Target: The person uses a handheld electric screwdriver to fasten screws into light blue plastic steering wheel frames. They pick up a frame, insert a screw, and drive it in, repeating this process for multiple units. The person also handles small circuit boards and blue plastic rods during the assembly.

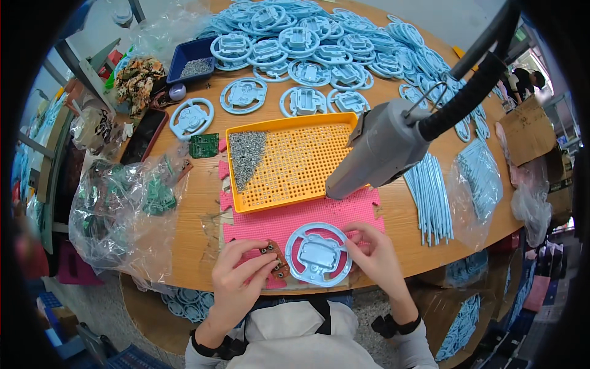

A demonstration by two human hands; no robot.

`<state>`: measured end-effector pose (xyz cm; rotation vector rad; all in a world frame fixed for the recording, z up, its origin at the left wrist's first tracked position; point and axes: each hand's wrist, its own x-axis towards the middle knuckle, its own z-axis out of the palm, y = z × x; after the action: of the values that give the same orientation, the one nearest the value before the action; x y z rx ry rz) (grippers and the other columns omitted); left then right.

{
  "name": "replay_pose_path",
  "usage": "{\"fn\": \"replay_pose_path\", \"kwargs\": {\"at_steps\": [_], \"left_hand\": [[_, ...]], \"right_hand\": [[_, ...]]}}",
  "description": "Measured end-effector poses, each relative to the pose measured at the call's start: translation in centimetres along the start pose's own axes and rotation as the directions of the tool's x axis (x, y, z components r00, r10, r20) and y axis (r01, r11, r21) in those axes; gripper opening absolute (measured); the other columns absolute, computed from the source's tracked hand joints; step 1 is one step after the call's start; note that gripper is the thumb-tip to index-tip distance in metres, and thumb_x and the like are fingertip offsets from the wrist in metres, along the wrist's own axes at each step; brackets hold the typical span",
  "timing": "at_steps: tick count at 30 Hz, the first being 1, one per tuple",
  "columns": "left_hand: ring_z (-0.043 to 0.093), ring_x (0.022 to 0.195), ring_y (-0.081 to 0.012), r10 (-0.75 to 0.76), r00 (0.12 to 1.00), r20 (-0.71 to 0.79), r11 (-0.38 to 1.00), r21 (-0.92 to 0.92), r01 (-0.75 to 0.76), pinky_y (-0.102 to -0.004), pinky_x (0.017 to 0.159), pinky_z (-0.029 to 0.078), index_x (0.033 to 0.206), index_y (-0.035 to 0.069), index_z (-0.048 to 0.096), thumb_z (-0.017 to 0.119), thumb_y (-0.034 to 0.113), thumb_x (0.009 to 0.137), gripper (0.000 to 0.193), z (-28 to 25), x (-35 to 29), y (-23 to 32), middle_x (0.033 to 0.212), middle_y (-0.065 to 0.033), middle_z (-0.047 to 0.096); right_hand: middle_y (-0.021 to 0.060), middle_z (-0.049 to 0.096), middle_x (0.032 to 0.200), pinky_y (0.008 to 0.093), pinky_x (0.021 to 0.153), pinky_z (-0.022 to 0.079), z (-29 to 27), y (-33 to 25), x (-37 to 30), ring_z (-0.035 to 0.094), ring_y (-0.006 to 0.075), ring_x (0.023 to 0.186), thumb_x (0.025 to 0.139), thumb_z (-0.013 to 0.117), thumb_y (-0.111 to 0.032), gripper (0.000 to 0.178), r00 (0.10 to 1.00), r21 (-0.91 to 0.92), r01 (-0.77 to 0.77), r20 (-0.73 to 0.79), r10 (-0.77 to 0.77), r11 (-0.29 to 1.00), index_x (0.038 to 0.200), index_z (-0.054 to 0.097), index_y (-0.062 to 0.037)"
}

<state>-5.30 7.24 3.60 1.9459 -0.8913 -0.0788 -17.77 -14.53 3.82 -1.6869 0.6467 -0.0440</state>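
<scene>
The left hand point(238, 270) pinches a small brown board point(276, 258) between thumb and fingers, while the right hand point(378, 255) has its thumb and fingers closed on the right rim of a light-blue wheel-shaped part point(316, 282), which lies between the two hands with its hollow side up. The board is right at the wheel's left rim; whether the two touch cannot be told. Both are over a pink foam mat point(267, 229) at the near edge of the wooden counter point(198, 246). Straight ahead of the hands, a yellow perforated tray point(301, 166) stands partly on the mat, with a heap of small metal screws point(247, 154) in its left end. Beyond the right hand, a bulky grey device point(381, 147) on a black hose point(455, 92) slants down over the tray's right end, hiding part of it and standing in the way on that side. To the right of that hand lie a bundle of light-blue rods point(428, 200) and, farther out, a clear bag of rods point(478, 175). Left of the left hand, a crumpled clear bag point(126, 215) with green boards inside takes up the counter; beyond it are a loose green board point(204, 146) and a dark phone point(145, 135). Farthest ahead of both hands rise a blue bin point(175, 72) and a broad pile of similar wheels point(319, 40).
</scene>
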Motion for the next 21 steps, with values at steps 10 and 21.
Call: {"fn": "replay_pose_path", "kwargs": {"at_steps": [10,21], "left_hand": [[0.06,0.09,-0.0274,0.125,0.992,0.027,0.986,0.111,-0.127,-0.036,0.075,0.048,0.087,0.005,0.071,0.075,0.0,0.065,0.023,1.5,0.2,0.7,0.096,-0.0095,0.064],[0.059,0.092,-0.0244,0.208,0.972,0.114,0.957,0.184,-0.226,-0.0354,0.073,0.046,0.089,0.007,0.07,0.069,0.002,0.06,0.03,2.2,-0.5,0.0,0.099,-0.0044,0.064]], "right_hand": [[0.0099,0.054,0.109,0.0262,0.076,0.057,5.1,1.8,-4.1,0.064,0.014,0.089,0.092,0.05,0.002,0.019,0.994,0.519,-0.058,-0.045,0.095,0.853,0.111,0.048,0.0033],[0.0075,0.061,0.089,0.0231,0.07,0.056,5.5,3.0,-4.1,0.066,0.014,0.081,0.087,0.061,0.004,0.016,0.998,0.424,-0.055,0.004,0.059,0.904,0.099,0.051,0.0055]]}}
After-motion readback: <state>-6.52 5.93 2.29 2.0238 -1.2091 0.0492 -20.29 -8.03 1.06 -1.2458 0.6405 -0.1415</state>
